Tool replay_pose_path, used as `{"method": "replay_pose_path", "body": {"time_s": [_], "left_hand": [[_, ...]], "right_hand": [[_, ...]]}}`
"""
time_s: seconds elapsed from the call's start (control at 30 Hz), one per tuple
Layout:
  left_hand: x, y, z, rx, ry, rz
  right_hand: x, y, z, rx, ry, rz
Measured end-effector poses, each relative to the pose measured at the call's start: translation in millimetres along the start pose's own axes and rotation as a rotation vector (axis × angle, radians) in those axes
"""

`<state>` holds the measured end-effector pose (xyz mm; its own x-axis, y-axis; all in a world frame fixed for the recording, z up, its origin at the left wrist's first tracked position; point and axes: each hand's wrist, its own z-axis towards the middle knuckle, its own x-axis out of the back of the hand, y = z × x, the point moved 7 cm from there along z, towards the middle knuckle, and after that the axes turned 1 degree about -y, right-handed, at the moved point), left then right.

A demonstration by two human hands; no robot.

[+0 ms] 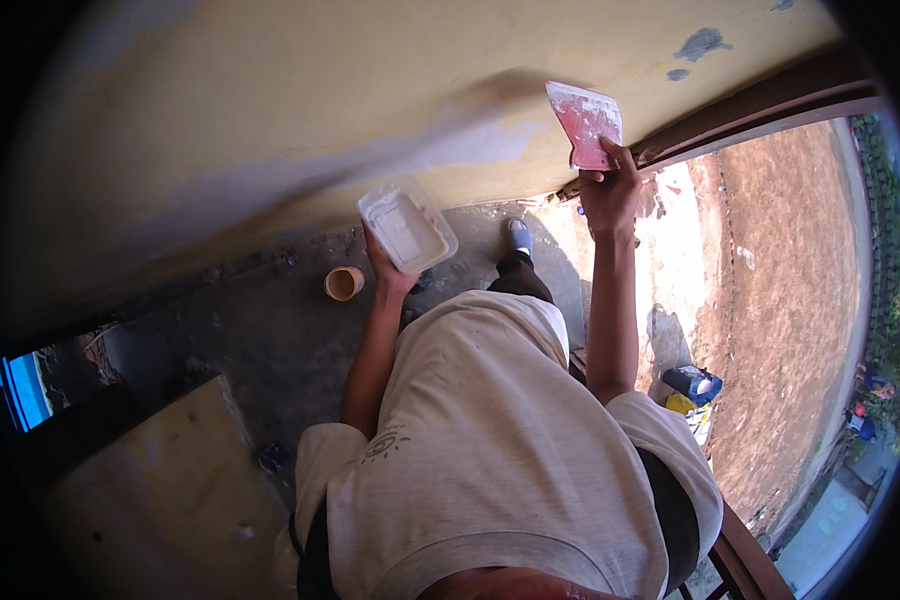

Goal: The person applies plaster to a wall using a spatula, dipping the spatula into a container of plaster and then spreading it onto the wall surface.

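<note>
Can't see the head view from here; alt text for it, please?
A person's right hand holds up a flat red scraper smeared with white by a yellowish wall, while the left hand holds a translucent tub with white material inside. A small tan cup stands on the grey floor.

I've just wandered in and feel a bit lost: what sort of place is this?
Probably the edge of a building under repair: a yellowish wall with pale patches, a white-smeared red scraper in the right hand, and bare brown ground outside.
</note>
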<state>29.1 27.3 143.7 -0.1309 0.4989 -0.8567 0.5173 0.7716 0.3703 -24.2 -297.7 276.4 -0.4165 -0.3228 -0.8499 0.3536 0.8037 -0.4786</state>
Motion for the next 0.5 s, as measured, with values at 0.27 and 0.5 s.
{"method": "replay_pose_path", "body": {"time_s": [0.27,0.5], "left_hand": [[22,2,2,0.01,-0.014,-0.023],[22,0,11,0.015,-0.031,-0.01]], "right_hand": [[185,175,63,-0.469,0.13,-0.48],[226,220,103,-0.477,0.215,-0.543]]}}
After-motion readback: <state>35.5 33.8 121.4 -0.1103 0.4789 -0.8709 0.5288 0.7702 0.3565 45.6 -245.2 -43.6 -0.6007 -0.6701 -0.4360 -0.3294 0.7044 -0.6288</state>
